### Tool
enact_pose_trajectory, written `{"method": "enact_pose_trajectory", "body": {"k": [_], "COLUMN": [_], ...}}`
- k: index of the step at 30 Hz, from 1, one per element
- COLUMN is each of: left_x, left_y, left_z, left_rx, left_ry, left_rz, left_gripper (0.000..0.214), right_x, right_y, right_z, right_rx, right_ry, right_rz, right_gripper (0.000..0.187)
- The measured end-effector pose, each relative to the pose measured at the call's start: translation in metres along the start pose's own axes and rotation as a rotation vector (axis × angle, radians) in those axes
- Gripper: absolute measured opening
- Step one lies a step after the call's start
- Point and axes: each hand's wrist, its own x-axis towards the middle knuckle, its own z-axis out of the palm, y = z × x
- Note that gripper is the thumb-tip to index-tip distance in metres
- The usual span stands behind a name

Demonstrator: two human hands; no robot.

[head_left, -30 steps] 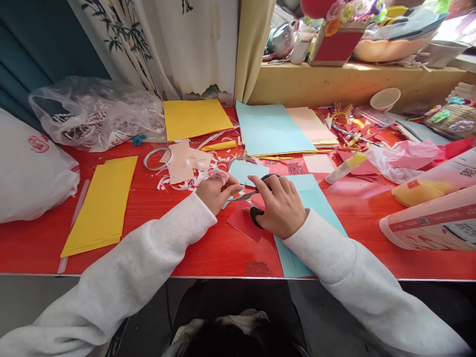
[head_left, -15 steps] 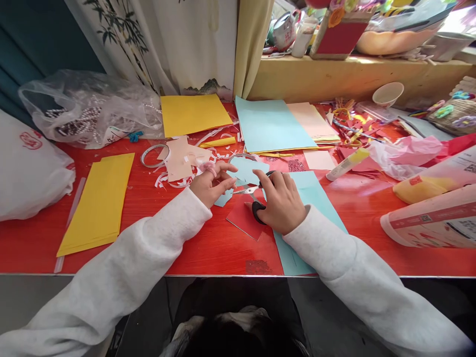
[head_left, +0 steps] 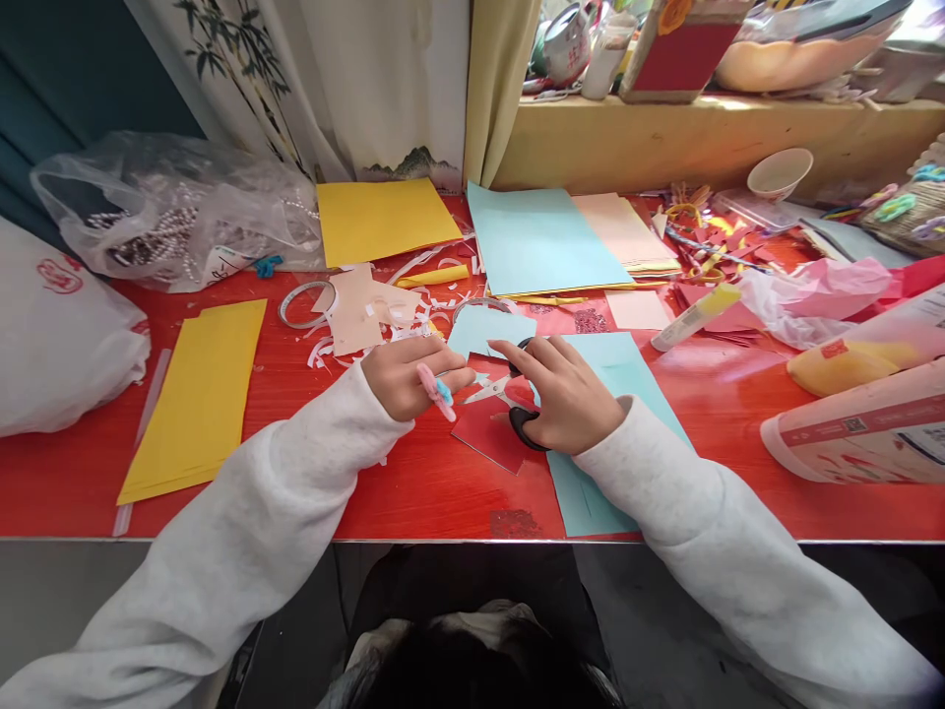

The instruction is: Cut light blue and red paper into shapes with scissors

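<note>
My right hand (head_left: pixel 572 392) grips black-handled scissors (head_left: pixel 496 390), whose blades point left, a little apart. My left hand (head_left: pixel 409 377) is turned palm down, its fingers bent, with a pink and light blue ring (head_left: pixel 437 391) on one finger. A small bit of light blue paper (head_left: pixel 480 378) shows between its fingertips and the blades; the rest is hidden under the fingers. Just behind lies a larger light blue scrap (head_left: pixel 491 328). Below the scissors is a red paper square (head_left: pixel 487 438). A light blue sheet (head_left: pixel 591 492) lies partly under my right hand and sleeve.
Yellow paper strips (head_left: pixel 199 394) lie at left, near a white plastic bag (head_left: pixel 66 345). Behind are a tape roll (head_left: pixel 306 303), pink scraps (head_left: pixel 355 320), a yellow sheet (head_left: pixel 388 222) and a light blue stack (head_left: pixel 546 241). A glue stick (head_left: pixel 695 317) and plastic cup (head_left: pixel 863 433) are at right.
My left hand has rolled palm down and its fingers have folded in, covering most of the small blue piece. The scissors have shifted slightly down, and their blades are closer together.
</note>
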Motion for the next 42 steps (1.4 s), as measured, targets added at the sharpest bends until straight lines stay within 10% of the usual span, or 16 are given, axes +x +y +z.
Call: {"method": "enact_pose_trajectory", "body": {"k": [10, 16, 23, 30, 42], "left_x": [0.01, 0.003, -0.001, 0.009, 0.013], "left_y": [0.013, 0.007, 0.004, 0.021, 0.026], "left_z": [0.001, 0.004, 0.004, 0.0, -0.002], "left_rx": [-0.416, -0.21, -0.101, -0.351, -0.973], "left_ry": [0.17, 0.188, 0.124, 0.172, -0.067], "left_rz": [-0.593, -0.182, -0.063, -0.115, -0.8], "left_gripper": [0.014, 0.011, 0.016, 0.004, 0.021], "right_x": [0.0, 0.0, 0.0, 0.002, 0.001], "right_y": [-0.003, -0.003, -0.005, -0.002, 0.014], "right_z": [-0.003, -0.004, -0.009, -0.023, -0.019], "right_rx": [0.166, 0.29, 0.446, 0.883, 1.311], "right_ry": [-0.03, -0.096, -0.125, -0.572, -0.81], "right_rz": [0.028, 0.072, 0.122, 0.236, 0.106], "right_gripper": [0.068, 0.071, 0.074, 0.073, 0.07]}}
